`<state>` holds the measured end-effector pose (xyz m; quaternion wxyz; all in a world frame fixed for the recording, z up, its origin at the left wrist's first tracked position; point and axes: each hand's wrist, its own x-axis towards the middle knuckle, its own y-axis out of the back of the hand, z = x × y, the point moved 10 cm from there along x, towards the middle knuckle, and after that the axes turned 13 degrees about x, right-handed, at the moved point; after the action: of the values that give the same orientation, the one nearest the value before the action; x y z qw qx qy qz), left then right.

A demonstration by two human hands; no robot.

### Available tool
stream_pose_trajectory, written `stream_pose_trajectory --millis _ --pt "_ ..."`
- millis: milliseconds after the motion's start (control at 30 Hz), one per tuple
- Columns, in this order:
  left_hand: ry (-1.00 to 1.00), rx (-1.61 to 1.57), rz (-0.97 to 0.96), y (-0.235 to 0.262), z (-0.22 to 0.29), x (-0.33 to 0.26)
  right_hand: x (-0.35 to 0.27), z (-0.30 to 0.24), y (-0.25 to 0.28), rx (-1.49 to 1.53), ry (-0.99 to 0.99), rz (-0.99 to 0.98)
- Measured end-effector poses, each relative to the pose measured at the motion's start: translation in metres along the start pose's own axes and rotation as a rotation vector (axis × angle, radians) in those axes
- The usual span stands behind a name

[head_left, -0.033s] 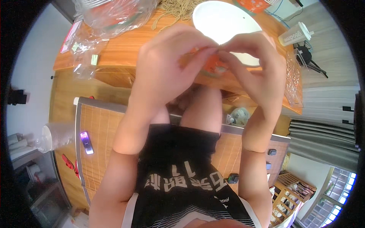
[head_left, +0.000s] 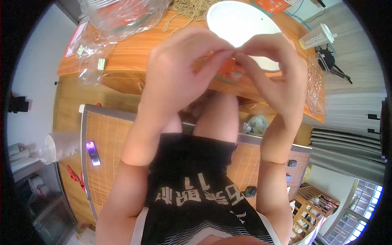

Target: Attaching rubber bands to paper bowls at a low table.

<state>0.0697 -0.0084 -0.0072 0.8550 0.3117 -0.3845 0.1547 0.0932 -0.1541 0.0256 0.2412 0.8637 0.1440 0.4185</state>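
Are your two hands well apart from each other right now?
No, the left hand and right hand come together at the fingers, in front of the white-lined bowl in this view.

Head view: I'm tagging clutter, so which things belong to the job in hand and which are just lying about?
Likely in use:
Left hand and right hand, pinching close together; anything between them is too small to tell
White-lined bowl behind them
Perhaps the tan strands

Probably lying about:
Phone
Lidded cup
Red slipper
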Motion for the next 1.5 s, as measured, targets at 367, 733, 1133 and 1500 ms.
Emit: stream_pose_trajectory --millis 367,733,1133,1500 --pt "-0.020 0.091 0.028 0.001 0.003 0.001 -0.002 0.023 0.001 0.333 -0.181 -0.002" --pt "-0.325 0.254 0.096 -0.004 0.016 -0.003 0.000 0.029 0.001 0.283 -0.298 -0.008" --pt "0.029 -0.054 0.027 -0.003 -0.011 0.013 0.002 0.031 0.000 0.238 -0.234 0.026" --pt "0.030 -0.041 -0.015 0.003 -0.005 0.011 0.001 0.032 0.001 0.317 -0.216 0.049"
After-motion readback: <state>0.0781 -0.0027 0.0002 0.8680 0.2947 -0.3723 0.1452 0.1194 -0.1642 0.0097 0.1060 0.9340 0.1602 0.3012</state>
